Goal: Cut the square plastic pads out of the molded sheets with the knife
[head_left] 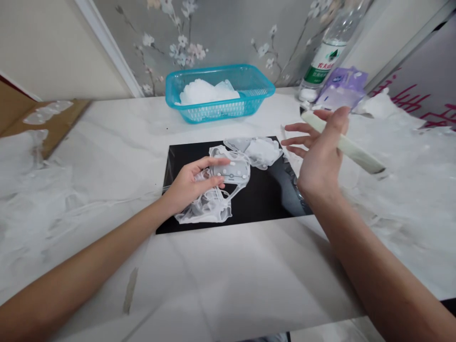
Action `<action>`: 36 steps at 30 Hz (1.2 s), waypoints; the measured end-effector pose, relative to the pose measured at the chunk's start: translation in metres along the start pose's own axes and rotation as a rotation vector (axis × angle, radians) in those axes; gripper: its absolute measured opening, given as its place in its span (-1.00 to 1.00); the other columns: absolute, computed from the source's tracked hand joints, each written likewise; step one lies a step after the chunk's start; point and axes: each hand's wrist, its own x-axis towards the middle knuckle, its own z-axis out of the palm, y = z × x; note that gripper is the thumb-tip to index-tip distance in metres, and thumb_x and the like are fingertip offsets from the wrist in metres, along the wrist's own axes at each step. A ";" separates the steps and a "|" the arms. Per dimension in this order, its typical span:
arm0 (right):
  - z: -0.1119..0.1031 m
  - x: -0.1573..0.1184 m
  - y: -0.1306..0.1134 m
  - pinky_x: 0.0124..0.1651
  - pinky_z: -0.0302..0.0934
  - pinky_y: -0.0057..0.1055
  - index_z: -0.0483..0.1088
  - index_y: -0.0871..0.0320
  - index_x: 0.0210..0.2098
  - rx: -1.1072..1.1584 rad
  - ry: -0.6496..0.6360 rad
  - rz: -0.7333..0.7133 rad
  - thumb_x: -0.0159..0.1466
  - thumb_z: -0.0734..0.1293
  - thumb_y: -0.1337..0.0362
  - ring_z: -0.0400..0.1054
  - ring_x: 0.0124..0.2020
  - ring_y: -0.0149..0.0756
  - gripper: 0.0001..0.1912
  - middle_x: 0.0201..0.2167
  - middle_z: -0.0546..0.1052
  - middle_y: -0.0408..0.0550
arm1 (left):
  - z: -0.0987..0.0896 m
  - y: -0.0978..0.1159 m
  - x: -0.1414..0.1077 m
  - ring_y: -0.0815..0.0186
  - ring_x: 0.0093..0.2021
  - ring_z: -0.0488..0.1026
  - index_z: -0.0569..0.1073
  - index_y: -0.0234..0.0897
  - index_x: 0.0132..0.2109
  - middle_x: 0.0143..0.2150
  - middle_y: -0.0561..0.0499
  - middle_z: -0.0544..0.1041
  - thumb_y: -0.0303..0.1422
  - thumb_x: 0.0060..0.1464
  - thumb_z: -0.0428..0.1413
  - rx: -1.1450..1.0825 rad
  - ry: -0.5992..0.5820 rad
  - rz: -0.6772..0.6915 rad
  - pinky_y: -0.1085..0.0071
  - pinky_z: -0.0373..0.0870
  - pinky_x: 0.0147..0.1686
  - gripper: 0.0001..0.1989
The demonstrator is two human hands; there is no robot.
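Observation:
A black mat (260,199) lies on the white marbled table. On it, my left hand (194,183) pinches a translucent white piece (237,171) with small white studs, thumb and fingers at its left edge. Thin, crumpled white webbing (210,209) lies under and below that hand. Another pale, flat piece (263,151) rests at the mat's upper right. My right hand (320,147) is raised beyond the mat's right edge, holding a pale green stick-like tool (351,149) between thumb and index finger, the other fingers spread.
A blue basket (221,114) with white pieces stands behind the mat. A water bottle (322,61) and a purple packet (344,88) are at the back right. Heaps of translucent material lie on the left (32,204) and right (409,190). Cardboard (67,121) sits at the back left.

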 end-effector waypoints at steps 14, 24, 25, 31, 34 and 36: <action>0.002 -0.024 -0.017 -0.54 0.30 -0.45 0.46 0.14 -0.47 -0.088 -0.728 -0.190 0.11 0.39 0.16 0.35 -0.59 -0.43 -0.83 -0.48 0.50 -0.12 | 0.000 -0.006 0.002 0.36 -0.25 0.48 0.44 -0.23 0.02 0.01 -0.02 0.47 -0.38 -0.03 0.20 -0.075 0.087 0.054 0.51 0.45 -0.28 -0.60; 0.007 -0.029 -0.007 -0.57 0.15 -0.49 0.46 0.17 -0.42 -0.245 -0.892 -0.322 0.18 0.32 0.23 0.27 -0.60 -0.46 -0.85 -0.51 0.48 -0.11 | 0.001 0.002 0.001 0.17 0.08 0.33 0.45 -0.28 -0.02 0.02 -0.04 0.44 -0.48 -0.05 0.15 0.081 0.073 0.123 0.40 0.43 -0.10 -0.63; 0.007 -0.029 -0.007 -0.56 0.15 -0.48 0.46 0.17 -0.41 -0.248 -0.904 -0.335 0.18 0.31 0.23 0.27 -0.59 -0.46 -0.85 -0.51 0.48 -0.12 | 0.001 0.002 0.001 0.16 0.08 0.33 0.45 -0.27 -0.02 0.02 -0.04 0.44 -0.48 -0.04 0.15 0.082 0.069 0.120 0.40 0.44 -0.12 -0.63; 0.007 -0.031 -0.007 -0.53 0.11 -0.51 0.42 0.17 -0.44 -0.299 -0.926 -0.436 0.22 0.27 0.27 0.29 -0.53 -0.45 -0.85 -0.49 0.48 -0.11 | 0.000 0.001 0.001 0.14 0.08 0.34 0.43 -0.25 0.01 0.06 -0.04 0.41 -0.44 -0.01 0.15 0.068 0.027 0.114 0.43 0.46 -0.20 -0.63; 0.007 -0.034 -0.007 -0.50 0.10 -0.51 0.40 0.17 -0.43 -0.343 -0.947 -0.533 0.25 0.24 0.27 0.28 -0.53 -0.46 -0.82 -0.49 0.48 -0.11 | -0.001 0.001 0.002 0.17 0.10 0.33 0.44 -0.26 0.00 0.03 -0.03 0.44 -0.46 -0.01 0.15 0.136 0.016 0.157 0.38 0.38 -0.04 -0.63; 0.008 -0.038 -0.005 -0.44 0.12 -0.50 0.37 0.17 -0.42 -0.396 -0.960 -0.619 0.28 0.20 0.29 0.28 -0.51 -0.45 -0.81 -0.48 0.47 -0.11 | -0.002 0.001 0.002 0.19 0.08 0.34 0.45 -0.26 -0.01 0.01 -0.03 0.46 -0.47 0.00 0.14 0.184 0.014 0.196 0.33 0.29 0.06 -0.64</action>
